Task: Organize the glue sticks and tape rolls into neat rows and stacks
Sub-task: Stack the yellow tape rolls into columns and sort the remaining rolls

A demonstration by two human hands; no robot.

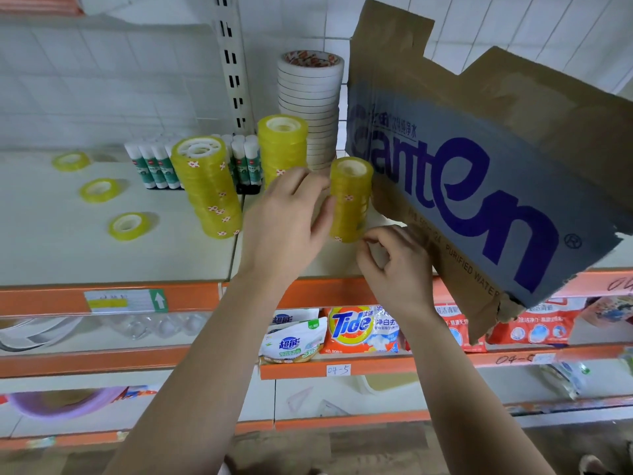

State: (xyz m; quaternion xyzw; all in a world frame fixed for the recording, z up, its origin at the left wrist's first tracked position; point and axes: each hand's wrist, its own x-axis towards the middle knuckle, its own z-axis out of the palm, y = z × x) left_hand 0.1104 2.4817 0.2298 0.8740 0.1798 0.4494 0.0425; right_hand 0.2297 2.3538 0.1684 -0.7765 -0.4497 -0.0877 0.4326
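Observation:
A short stack of yellow tape rolls (352, 197) stands on the white shelf (120, 258), right beside the cardboard box. My left hand (287, 217) holds its left side, thumb against the rolls. My right hand (394, 265) has curled fingers that pinch at the stack's bottom roll. A taller, leaning yellow stack (205, 190) and another yellow stack (282, 149) stand further left. Behind them rises a white tape stack (310, 108). Glue sticks (154, 166) stand upright in a row at the back, partly hidden by the stacks. Three loose yellow rolls (99, 190) lie flat at the left.
A large torn cardboard box (479, 159) with blue print fills the right of the shelf and overhangs its orange front edge (51, 298). A slotted metal upright (233, 63) stands at the back. Detergent bags (352, 329) sit on the lower shelf.

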